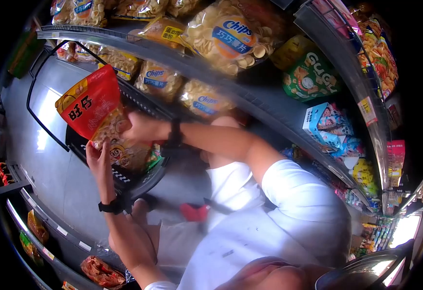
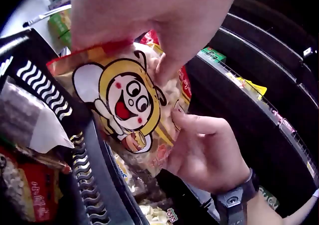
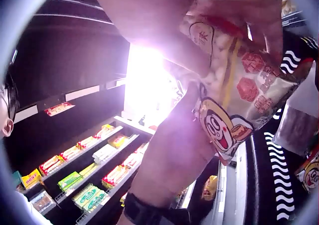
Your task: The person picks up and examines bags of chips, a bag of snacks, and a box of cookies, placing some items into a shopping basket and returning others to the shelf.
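A snack bag (image 1: 93,104) with a red top, clear lower part and small round biscuits is held over a black shopping basket (image 1: 154,180). My left hand (image 1: 100,162) grips one edge of the bag. On the opposite side, my right hand (image 1: 143,128) pinches it; the left wrist view shows that thumb (image 2: 192,120) against the clear plastic. A cartoon bee figure (image 2: 127,103) faces the left wrist camera. Part of the bag is hidden behind the fingers. Inside the basket, a red-and-clear bag (image 2: 40,195) lies beside a greyish packet (image 2: 32,112).
Shelves with large bags of chips (image 1: 233,41) run along the far side. A green bag (image 1: 310,75) and a blue display box (image 1: 325,123) stand further right. The basket's handle (image 1: 29,104) sticks out over the grey floor (image 1: 42,169). Another low shelf (image 1: 51,224) holds several packets.
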{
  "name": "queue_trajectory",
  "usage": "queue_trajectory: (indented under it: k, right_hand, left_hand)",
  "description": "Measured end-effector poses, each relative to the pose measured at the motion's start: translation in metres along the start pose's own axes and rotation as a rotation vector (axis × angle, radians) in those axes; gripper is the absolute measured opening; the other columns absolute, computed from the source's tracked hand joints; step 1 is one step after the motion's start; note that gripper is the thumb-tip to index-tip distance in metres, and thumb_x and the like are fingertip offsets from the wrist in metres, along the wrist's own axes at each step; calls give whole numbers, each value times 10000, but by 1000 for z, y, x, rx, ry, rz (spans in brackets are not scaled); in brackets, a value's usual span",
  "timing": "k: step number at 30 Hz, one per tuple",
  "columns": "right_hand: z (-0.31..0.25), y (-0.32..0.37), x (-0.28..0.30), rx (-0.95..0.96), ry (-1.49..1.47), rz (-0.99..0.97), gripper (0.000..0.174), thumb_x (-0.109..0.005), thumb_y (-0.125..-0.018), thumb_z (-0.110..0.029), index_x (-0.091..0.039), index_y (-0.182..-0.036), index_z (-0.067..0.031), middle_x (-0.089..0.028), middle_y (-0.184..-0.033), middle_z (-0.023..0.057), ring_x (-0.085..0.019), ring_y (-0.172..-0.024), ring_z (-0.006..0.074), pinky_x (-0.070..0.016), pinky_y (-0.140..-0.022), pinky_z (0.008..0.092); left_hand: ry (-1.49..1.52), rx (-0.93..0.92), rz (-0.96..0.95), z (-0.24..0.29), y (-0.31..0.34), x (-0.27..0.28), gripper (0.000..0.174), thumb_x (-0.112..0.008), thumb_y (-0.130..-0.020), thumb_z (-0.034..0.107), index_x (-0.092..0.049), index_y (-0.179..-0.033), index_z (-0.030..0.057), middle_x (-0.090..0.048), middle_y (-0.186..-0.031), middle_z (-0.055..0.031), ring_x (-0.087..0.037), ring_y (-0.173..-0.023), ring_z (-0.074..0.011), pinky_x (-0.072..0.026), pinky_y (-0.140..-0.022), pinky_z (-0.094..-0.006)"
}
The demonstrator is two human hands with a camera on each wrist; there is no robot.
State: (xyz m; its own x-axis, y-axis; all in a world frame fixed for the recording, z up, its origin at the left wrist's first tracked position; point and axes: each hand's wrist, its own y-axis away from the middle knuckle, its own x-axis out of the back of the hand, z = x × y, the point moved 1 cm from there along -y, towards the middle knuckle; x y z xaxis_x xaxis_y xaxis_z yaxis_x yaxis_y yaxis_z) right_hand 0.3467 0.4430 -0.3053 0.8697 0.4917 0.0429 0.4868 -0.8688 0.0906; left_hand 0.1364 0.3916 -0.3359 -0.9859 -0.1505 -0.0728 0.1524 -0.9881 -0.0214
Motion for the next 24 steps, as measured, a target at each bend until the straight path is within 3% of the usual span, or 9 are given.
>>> queue_trajectory:
  k: [2, 9, 12, 15, 18, 24]
  right_hand:
    - [10, -5, -3, 74, 62, -31, 515, -689, -822, -91, -498, -1291, 3, -660, -1102, 119, -651, -952, 195, -581, -727, 330]
    - [21, -10, -8, 9, 10, -29, 453, -704, -787, -83, -553, -1205, 8, -693, -1012, 149, -685, -860, 194, -579, -701, 341]
    - [17, -10, -7, 62, 84, -5, 385, -719, -787, -117, -601, -1114, 48, -701, -955, 167, -701, -809, 208, -582, -674, 344]
    - [4, -3, -4, -51, 197, 19, 355, -725, -792, -140, -623, -1036, 96, -704, -904, 182, -709, -766, 230, -586, -654, 345]
    - [4, -2, -5, -82, 215, 22, 396, -727, -798, -161, -609, -1035, 134, -701, -883, 190, -709, -731, 248, -593, -654, 340]
    - [29, -15, -11, 2, 167, 37, 444, -718, -788, -142, -584, -1157, 66, -710, -965, 171, -709, -806, 216, -604, -660, 338]
  left_hand:
    - [-16, -4, 9, -1, 0, -2, 347, -704, -929, 131, -543, -1207, 2, -650, -1103, -58, -611, -997, -119, -488, -880, -256]
    - [-91, 24, 18, 8, 1, -4, 342, -707, -932, 170, -557, -1184, -5, -655, -1095, -62, -613, -971, -115, -491, -852, -248]
    - [-78, 24, 31, 12, 2, -8, 340, -707, -933, 180, -561, -1175, -9, -653, -1081, -62, -613, -957, -115, -492, -841, -248]
    - [-141, 60, 41, 14, 3, -8, 338, -704, -934, 179, -560, -1173, -11, -653, -1076, -63, -615, -949, -116, -495, -835, -249]
    - [-153, 77, 37, 11, 3, -5, 336, -700, -936, 175, -556, -1175, -11, -653, -1076, -65, -616, -948, -116, -497, -832, -249]
    - [-105, 82, 15, 7, 3, -2, 318, -685, -943, 150, -545, -1183, -4, -648, -1085, -59, -608, -966, -114, -490, -849, -252]
